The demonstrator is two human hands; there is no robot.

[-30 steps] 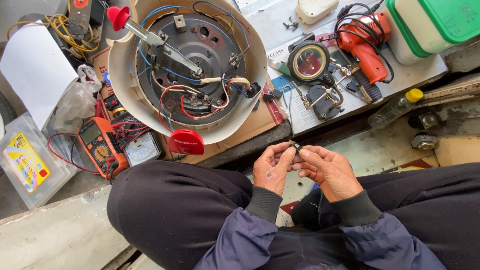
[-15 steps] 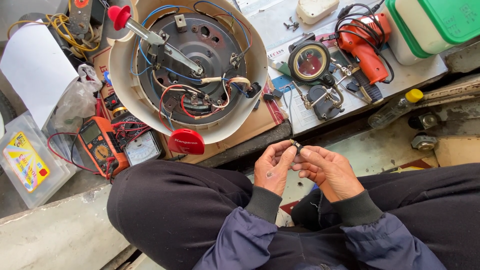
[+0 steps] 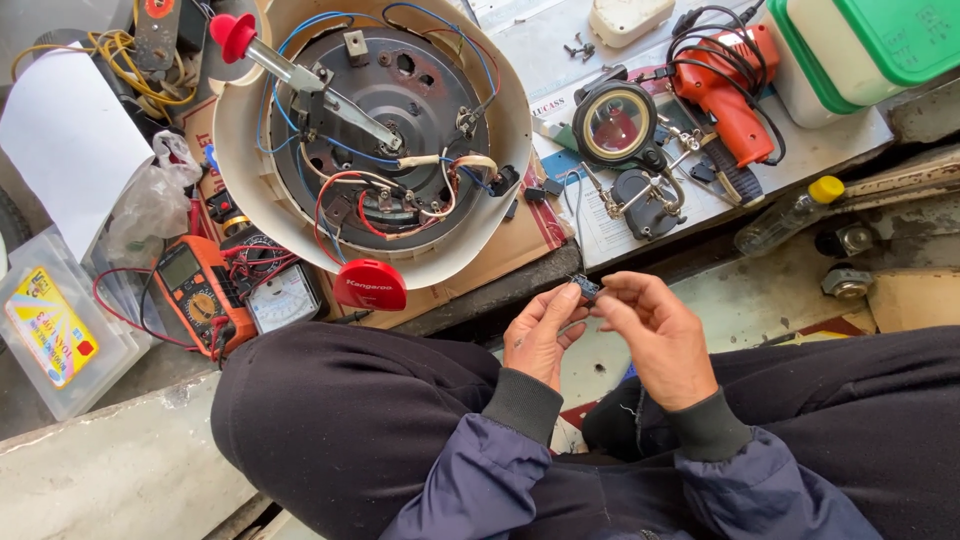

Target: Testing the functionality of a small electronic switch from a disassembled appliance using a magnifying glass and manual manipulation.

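Note:
Both of my hands meet above my lap. My left hand (image 3: pixel 540 335) and my right hand (image 3: pixel 660 335) pinch a small dark electrical part (image 3: pixel 586 288) between their fingertips. Just beyond them lies an upturned white round appliance (image 3: pixel 500 150), its open underside showing a dark metal plate (image 3: pixel 400 90) with red, blue and white wires. A red-knobbed metal lever (image 3: pixel 300 75) rests across it, and a red button piece (image 3: pixel 370 285) sits at its near rim.
An orange multimeter (image 3: pixel 195 300) with red leads lies left, beside a clear plastic box (image 3: pixel 50 330). A magnifier stand (image 3: pixel 620 130), an orange soldering gun (image 3: pixel 725 85), a plastic bottle (image 3: pixel 790 215) and green-lidded tubs (image 3: pixel 860 50) sit at the right.
My hands stay together on the small part; the fingers have shifted only slightly. Nothing else has moved.

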